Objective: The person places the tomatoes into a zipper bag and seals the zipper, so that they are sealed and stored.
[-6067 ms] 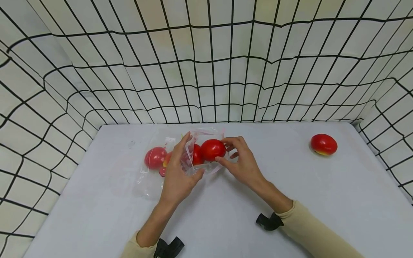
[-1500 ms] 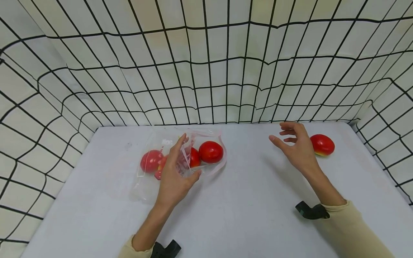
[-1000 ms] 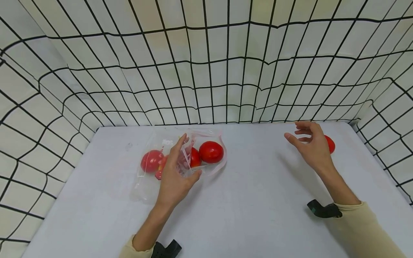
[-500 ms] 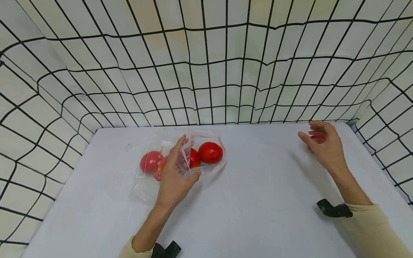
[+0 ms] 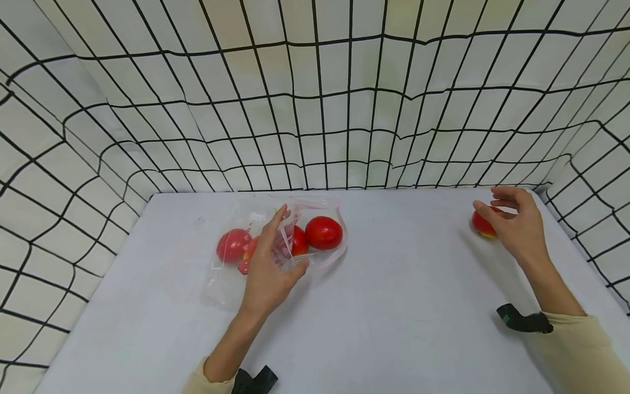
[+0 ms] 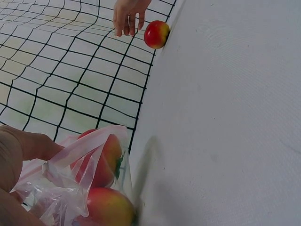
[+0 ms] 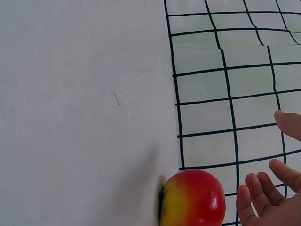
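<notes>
You have a white table spread before you, its far edge running level across the head view. Behind it stands a pale back wall crossed by black grid lines, some of which bend and kink on their way across. For you the grid carries on over the left side wall and the right side wall, both flanking the table. High on the back wall you can make out a faint peach patch. Near the table's far left corner you find a small grey smudge, and your right wrist view shows a thin, dark, hair-like mark.
</notes>
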`<state>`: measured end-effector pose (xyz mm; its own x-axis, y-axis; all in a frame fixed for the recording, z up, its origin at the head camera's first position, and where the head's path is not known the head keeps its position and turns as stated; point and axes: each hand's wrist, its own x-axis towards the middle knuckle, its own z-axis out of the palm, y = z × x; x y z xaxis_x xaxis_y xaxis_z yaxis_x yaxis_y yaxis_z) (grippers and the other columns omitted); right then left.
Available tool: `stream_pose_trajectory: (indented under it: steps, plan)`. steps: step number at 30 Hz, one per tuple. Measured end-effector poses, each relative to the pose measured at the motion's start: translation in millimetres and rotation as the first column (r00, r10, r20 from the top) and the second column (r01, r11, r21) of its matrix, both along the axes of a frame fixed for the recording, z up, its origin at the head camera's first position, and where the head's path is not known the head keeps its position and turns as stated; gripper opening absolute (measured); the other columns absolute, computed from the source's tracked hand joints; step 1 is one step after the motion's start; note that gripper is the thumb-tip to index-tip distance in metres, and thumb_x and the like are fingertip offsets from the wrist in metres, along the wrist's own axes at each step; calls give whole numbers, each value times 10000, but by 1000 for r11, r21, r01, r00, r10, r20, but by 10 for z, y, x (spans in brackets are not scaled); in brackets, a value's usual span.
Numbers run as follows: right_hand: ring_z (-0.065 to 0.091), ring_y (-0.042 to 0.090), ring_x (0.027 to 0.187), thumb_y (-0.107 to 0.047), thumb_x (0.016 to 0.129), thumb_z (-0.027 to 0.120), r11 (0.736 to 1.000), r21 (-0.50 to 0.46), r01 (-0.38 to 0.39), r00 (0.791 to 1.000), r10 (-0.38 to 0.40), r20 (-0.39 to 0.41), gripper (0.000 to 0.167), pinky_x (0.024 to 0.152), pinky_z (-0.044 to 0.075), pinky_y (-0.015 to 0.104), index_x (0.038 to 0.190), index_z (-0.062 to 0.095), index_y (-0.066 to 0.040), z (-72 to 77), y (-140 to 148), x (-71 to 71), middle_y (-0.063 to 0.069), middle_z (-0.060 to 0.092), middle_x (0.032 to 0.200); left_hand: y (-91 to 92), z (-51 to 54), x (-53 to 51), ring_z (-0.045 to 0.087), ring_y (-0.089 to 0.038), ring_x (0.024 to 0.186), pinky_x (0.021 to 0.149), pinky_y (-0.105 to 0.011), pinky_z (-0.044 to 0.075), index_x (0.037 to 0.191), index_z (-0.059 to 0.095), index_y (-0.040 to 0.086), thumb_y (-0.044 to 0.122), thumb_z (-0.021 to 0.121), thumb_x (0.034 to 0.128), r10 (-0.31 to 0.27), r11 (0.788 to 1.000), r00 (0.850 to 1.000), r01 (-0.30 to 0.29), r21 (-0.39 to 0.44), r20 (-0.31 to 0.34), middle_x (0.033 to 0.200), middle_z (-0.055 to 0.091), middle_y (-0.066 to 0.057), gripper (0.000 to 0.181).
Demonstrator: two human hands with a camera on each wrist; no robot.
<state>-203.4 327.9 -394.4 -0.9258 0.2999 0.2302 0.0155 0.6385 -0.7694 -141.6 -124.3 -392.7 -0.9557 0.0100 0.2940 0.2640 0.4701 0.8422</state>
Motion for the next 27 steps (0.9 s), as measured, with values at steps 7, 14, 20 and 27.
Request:
stream_pose_trajectory:
  steps: [7, 14, 20, 27]
  plan:
    - [448, -106, 1040, -408, 973, 709, 999, 30, 18, 1000, -19, 12, 641, 817, 374, -41, 1467, 501, -56, 19, 105, 30, -67, 510, 1305, 10, -6, 0, 391, -230, 1533, 1006, -543, 587, 1628, 333, 330, 39, 897, 727, -6, 1000, 1000, 6, 2, -4, 1614, 452, 25, 1102]
    - [442, -127, 1035, -374, 956, 739, 1000, 12, 4, 1000, -4, 7, 620, 809, 378, -45, 1426, 522, -34, -31, 222, 39, -334, 401, 1140, 5, -7, 8, 405, -240, 1523, 999, -531, 594, 1627, 327, 347, 43, 893, 737, -2, 1000, 1000, 2, -8, -7, 1610, 456, 23, 1097]
    - [419, -114, 1057, -366, 956, 745, 999, 39, 13, 1000, -14, 10, 611, 827, 368, -11, 1422, 533, -33, -61, 277, 43, -329, 392, 1151, 1, -8, 11, 406, -238, 1523, 1008, -542, 588, 1629, 333, 321, 32, 892, 734, -9, 1000, 1000, 9, 2, -10, 1609, 457, 22, 1094]
    - [408, -57, 1091, -379, 963, 732, 998, 63, 4, 999, -6, 43, 604, 816, 354, -11, 1425, 532, -45, -99, 328, 34, -208, 455, 1236, 4, -1, 14, 407, -246, 1523, 1003, -541, 590, 1620, 330, 374, 30, 896, 727, -9, 1000, 1000, 9, 6, -4, 1604, 462, 27, 1112]
